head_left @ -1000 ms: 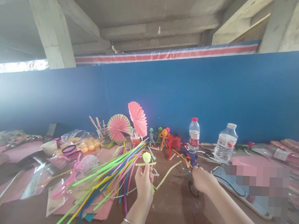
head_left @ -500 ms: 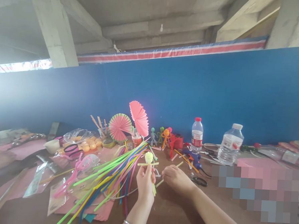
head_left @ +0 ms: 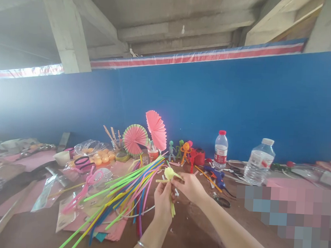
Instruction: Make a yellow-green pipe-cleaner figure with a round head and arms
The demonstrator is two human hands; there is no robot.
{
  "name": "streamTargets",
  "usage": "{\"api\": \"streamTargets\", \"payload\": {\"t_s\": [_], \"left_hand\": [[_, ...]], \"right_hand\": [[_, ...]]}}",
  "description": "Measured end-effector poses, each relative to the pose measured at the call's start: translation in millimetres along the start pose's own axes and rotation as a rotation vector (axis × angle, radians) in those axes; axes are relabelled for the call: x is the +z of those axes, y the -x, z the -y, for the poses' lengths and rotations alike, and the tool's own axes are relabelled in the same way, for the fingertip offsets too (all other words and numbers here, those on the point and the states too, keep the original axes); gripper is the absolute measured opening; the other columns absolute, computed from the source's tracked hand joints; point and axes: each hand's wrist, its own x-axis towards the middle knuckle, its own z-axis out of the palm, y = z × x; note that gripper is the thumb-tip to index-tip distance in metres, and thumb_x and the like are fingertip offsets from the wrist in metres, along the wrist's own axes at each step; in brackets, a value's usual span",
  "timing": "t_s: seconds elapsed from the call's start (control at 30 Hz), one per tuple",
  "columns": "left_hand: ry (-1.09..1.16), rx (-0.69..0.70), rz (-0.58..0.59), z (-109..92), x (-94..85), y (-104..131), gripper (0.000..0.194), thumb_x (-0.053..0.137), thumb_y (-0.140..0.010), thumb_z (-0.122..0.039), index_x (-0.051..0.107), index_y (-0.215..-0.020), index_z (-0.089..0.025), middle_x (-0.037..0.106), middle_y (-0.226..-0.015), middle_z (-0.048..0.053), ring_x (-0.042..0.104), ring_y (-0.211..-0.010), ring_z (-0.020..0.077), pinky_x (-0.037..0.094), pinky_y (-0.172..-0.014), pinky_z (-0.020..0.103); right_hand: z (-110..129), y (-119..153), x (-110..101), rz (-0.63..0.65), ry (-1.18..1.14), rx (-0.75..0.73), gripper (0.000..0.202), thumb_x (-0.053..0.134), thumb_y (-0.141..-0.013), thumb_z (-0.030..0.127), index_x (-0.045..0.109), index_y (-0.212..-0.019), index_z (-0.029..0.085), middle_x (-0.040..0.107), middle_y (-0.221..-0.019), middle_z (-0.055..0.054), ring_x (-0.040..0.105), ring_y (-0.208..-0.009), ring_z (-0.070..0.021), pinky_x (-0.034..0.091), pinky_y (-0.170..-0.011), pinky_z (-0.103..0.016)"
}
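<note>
My left hand is closed around the body of a small pale-yellow pipe-cleaner figure. Its round coiled head sticks up above my fingers, one arm juts out to the left, and the legs hang below the hand. Right beside it, my right hand pinches a short yellow pipe cleaner against the figure, near its head and neck. The fingertips of both hands come close together there and hide where the pieces meet. To the left lies a loose bundle of coloured pipe cleaners.
Several finished pipe-cleaner figures stand at the back near pink paper fans. A blue glue gun and black-handled scissors lie to the right, before two plastic bottles. Orange balls sit in a bag at left.
My right hand has moved up and left, bringing the short yellow pipe cleaner from the table level to the figure's neck. My left hand still holds the figure. The view has shifted slightly.
</note>
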Motion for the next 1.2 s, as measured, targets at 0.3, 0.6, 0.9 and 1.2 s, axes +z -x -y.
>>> {"api": "streamTargets", "payload": {"t_s": [0.3,0.6,0.9,1.2], "left_hand": [[-0.059,0.044,0.031,3.4,-2.6,-1.9,0.024,0.068,-0.068,-0.033,0.056,-0.070,-0.013,0.052,-0.052,-0.004,0.037,-0.035,0.0017,0.027,-0.034,0.013],[-0.121,0.035,0.023,1.5,-2.5,-1.5,0.023,0.066,-0.069,-0.033,0.057,-0.070,-0.013,0.048,-0.045,-0.006,0.037,-0.034,0.0029,0.027,-0.033,0.013],[-0.147,0.046,-0.025,3.5,-3.6,-1.4,0.018,0.062,-0.072,-0.030,0.053,-0.068,-0.014,0.046,-0.044,-0.007,0.037,-0.035,0.0031,0.029,-0.035,0.013],[-0.184,0.102,-0.041,3.3,-6.8,-4.1,0.021,0.061,-0.073,-0.032,0.051,-0.066,-0.014,0.051,-0.051,-0.005,0.038,-0.038,0.0035,0.034,-0.039,0.016]], "right_hand": [[-7.7,-1.4,1.6,0.064,-0.117,0.054,0.025,0.050,-0.076,0.031,0.068,-0.070,0.014,0.062,-0.056,0.001,0.052,-0.051,-0.0144,0.035,-0.049,-0.020],[-7.2,-2.4,-5.4,0.076,-0.054,0.044,0.026,0.049,-0.077,0.031,0.068,-0.072,0.013,0.062,-0.058,0.000,0.051,-0.054,-0.0139,0.034,-0.052,-0.020],[-2.9,-2.2,-9.4,0.099,0.085,-0.023,0.023,0.052,-0.078,0.032,0.064,-0.066,0.017,0.063,-0.063,-0.001,0.054,-0.060,-0.0143,0.034,-0.056,-0.021],[17.3,5.5,-31.5,-0.031,0.188,-0.093,0.027,0.022,-0.092,0.024,0.048,-0.089,0.018,0.054,-0.067,0.002,0.051,-0.058,-0.0135,0.033,-0.055,-0.022]]}}
